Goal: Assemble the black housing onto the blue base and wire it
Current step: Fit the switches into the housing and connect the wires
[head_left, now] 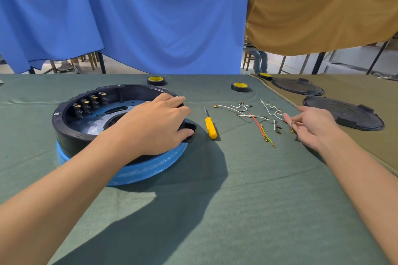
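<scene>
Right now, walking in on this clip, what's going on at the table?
A person is at the wiring stage. The black housing already sits on the blue base; the left hand grips the housing's right rim. The right hand pinches a white wire at the loose wires lying on the green cloth. A yellow screwdriver lies untouched between them.

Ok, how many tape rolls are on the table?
3: one tape roll behind the housing, another behind the wires, a third at the brown cloth's far edge. More could be hidden behind the housing.
</scene>
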A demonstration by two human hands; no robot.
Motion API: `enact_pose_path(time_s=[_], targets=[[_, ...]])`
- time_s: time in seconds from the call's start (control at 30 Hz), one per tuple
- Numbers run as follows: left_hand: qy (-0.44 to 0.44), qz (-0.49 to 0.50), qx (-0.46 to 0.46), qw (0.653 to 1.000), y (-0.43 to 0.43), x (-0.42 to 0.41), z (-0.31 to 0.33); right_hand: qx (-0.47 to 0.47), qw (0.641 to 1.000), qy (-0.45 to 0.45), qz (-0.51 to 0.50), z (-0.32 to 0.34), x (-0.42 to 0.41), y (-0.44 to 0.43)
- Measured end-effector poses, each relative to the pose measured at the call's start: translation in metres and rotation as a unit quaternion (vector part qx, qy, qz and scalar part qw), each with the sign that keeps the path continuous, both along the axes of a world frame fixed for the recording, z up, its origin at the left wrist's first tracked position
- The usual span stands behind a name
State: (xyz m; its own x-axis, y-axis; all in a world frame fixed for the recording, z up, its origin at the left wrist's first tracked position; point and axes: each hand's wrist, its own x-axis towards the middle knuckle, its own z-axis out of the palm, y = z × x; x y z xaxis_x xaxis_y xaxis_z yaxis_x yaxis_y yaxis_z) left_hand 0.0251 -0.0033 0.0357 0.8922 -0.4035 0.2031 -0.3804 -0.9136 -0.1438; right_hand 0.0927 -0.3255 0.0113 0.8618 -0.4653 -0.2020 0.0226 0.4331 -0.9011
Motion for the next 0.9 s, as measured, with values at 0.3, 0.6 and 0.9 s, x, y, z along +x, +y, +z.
enact_pose_path(time_s=[0.3,0.6,0.9], targets=[[0.029,-0.005,-0.036,0.999,0.002,0.0,0.002,-0.174,0.981,-0.086,-0.004,0.004,-0.002,0.022],[0.099,0.008,-0.346,0.933,0.005,0.005,0.011,-0.151,0.935,-0.278,0.162,0.026,-0.05,0.092],[0.205,-0.03,-0.674,0.709,0.02,0.003,0.02,-0.24,0.835,-0.328,0.37,0.021,-0.072,0.113]])
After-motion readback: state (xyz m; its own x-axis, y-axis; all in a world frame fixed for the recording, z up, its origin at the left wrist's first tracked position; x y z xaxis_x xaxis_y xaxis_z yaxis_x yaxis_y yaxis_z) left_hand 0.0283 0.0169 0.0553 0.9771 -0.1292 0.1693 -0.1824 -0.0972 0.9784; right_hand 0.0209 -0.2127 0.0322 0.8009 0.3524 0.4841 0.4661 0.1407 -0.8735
